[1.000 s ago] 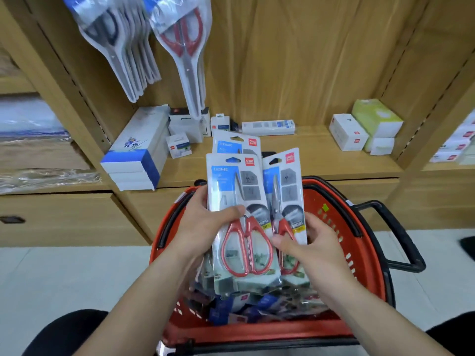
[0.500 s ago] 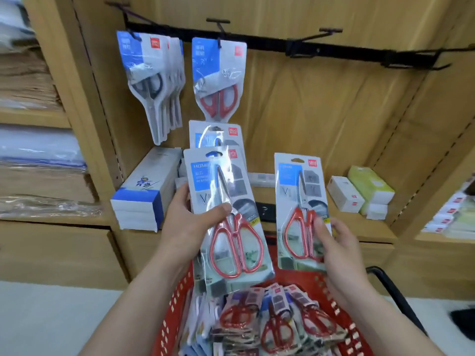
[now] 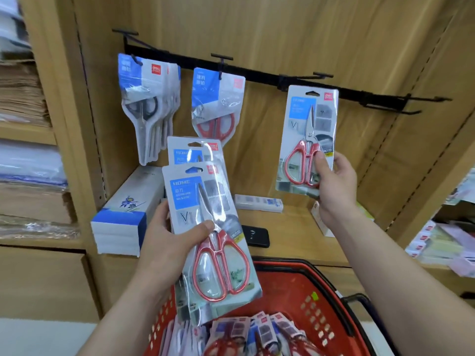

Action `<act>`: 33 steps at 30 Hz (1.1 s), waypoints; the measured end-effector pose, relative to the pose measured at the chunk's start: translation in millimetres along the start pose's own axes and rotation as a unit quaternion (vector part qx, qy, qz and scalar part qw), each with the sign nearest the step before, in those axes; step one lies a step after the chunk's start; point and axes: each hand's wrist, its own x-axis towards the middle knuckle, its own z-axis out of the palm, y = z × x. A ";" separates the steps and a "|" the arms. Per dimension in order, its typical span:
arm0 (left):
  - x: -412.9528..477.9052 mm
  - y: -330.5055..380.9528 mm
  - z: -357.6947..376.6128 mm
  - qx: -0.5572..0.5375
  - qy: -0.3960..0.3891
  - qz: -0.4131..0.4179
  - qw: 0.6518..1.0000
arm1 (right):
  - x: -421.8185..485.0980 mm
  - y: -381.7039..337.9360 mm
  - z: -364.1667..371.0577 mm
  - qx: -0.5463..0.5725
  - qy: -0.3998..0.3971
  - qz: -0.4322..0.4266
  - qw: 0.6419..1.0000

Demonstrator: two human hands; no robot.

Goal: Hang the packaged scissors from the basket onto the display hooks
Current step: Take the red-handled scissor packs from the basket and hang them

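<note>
The right hand (image 3: 334, 181) holds one scissors pack (image 3: 307, 140) upright, blades pointing up, its top level with the black hook rail (image 3: 257, 73); its grip pinches the red handles. The left hand (image 3: 164, 242) has its grip clamped round a stack of packs (image 3: 213, 235) (blades up, leaning slightly left) above the red basket (image 3: 303, 283) holding more. Behind is a wooden shelf (image 3: 290, 227).

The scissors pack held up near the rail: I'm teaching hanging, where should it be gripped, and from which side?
Best pinch the scissors pack at its lower right part, from below, as the right hand does. It stands upright with its hang hole on top, which must stay free for the hook.
</note>
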 end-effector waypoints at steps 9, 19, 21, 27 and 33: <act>6.5 -7.6 -3.8 0.015 0.005 -0.009 1.000 | 31.4 -9.4 10.9 -0.075 0.012 0.012 0.997; 6.2 -19.3 3.9 -0.004 -0.015 -0.020 1.000 | -84.9 25.3 0.3 -0.189 -0.202 0.116 0.954; 6.3 -20.9 6.1 -0.011 -0.013 -0.021 1.000 | -130.3 26.7 -2.6 -0.169 -0.319 0.159 0.919; 1.1 -26.2 12.2 -0.039 -0.009 -0.019 0.999 | -164.9 40.7 -1.1 -0.154 -0.279 0.129 0.939; -4.7 -29.7 16.3 -0.057 -0.014 -0.008 0.998 | -169.5 56.2 0.4 -0.128 -0.198 0.145 0.961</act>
